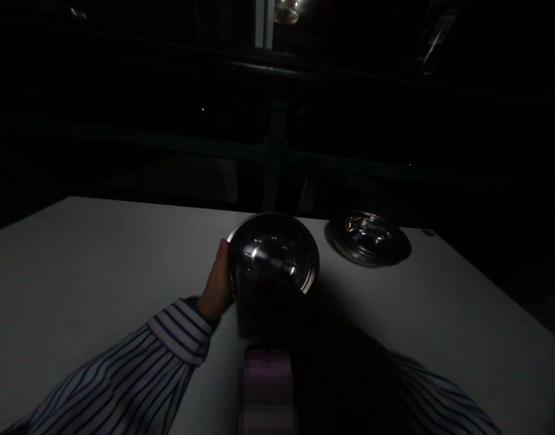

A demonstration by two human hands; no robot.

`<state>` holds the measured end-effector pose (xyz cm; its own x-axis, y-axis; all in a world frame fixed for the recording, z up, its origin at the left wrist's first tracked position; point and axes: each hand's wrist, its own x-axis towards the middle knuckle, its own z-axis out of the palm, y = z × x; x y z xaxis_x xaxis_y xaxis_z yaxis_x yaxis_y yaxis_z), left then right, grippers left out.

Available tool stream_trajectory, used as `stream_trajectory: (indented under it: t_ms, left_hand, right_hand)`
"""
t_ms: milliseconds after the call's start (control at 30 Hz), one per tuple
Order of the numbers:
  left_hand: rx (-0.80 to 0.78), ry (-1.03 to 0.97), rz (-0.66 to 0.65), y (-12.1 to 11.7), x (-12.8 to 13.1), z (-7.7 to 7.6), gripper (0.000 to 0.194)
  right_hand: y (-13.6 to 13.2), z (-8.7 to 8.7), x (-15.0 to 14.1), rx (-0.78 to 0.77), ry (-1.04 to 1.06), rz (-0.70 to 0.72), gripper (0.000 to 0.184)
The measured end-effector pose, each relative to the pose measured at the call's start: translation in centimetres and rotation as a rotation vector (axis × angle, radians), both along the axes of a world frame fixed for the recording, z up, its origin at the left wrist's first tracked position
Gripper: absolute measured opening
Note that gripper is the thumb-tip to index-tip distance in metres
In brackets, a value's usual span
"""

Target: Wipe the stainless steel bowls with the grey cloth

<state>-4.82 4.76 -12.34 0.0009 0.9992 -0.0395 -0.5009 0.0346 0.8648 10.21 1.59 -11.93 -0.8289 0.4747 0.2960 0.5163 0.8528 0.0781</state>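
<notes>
A shiny metal bowl (277,248) is tilted up over the white table, its hollow side facing me. My left hand (217,284) grips its left rim, with the thumb along the edge and the other fingers hidden behind. On my right, a striped sleeve (440,380) reaches in toward the bowl. My right hand is lost in deep shadow at the bowl's lower side, so its fingers and anything in them cannot be made out. A dark, cloth-like patch (250,320) hangs under the bowl.
Several nested metal bowls (368,238) stand at the back right of the white table (123,241). A pixelated pinkish patch (268,386) covers the bottom middle. Beyond the far edge is a dark frame with bars (275,145). The room is very dim.
</notes>
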Motion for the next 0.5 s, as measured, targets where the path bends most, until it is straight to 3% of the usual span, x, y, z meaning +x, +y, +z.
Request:
stream_trajectory:
  t_ms: [233,500]
  left_hand:
    - [-0.026,0.013,-0.029,0.2,-0.4,-0.1,0.061]
    - [-0.028,0.034,-0.051,0.3,-0.7,-0.4,0.061]
  right_hand:
    - [0.2,-0.1,2.1,-0.002,-0.036,-0.005,0.033]
    - [0.0,-0.7,0.9,0.011,-0.044,0.041,0.031]
